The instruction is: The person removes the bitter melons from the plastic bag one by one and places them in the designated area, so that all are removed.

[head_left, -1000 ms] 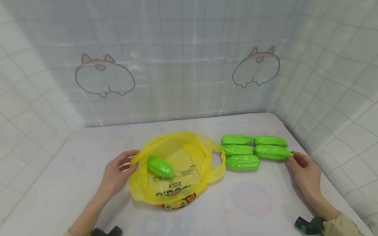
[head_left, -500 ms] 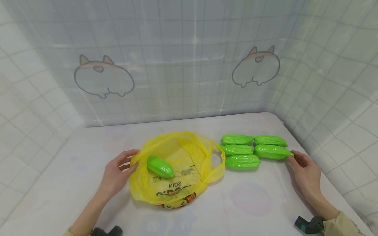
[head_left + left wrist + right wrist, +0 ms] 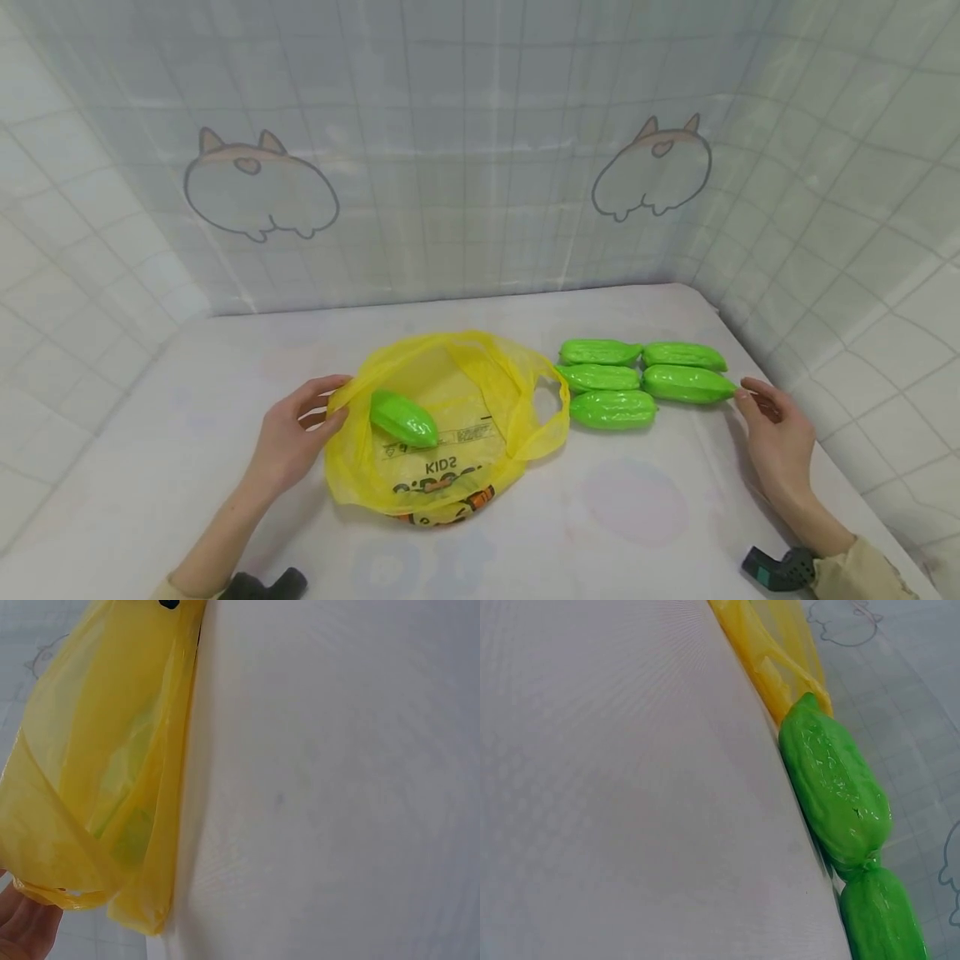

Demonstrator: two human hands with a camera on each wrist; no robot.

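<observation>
A yellow plastic bag [image 3: 510, 392] lies mouth up on the table, one green, shiny, plastic-looking bitter melon [image 3: 405, 418] inside it. My left hand [image 3: 296, 433] pinches the bag's left rim; its fingers show at the lower corner of the left wrist view. To the right of the bag, several similar bitter melons lie in two columns. At the pointed right end of the nearer right-hand bitter melon [image 3: 686, 384] is my right hand [image 3: 776, 442], thumb and forefinger at its tip, which they partly hide. The right wrist view shows a bitter melon [image 3: 836, 784] but not the hand.
The front left bitter melon [image 3: 613, 410] lies against the bag's looped handle [image 3: 551, 425]. A white patterned cloth covers the table [image 3: 630, 517]. Tiled-pattern curtains [image 3: 465, 183] stand at the back and sides.
The view has shifted slightly. The bitter melon's tip, earlier showing past my right thumb, is now hidden at the fingertips. My left hand stays on the bag's rim.
</observation>
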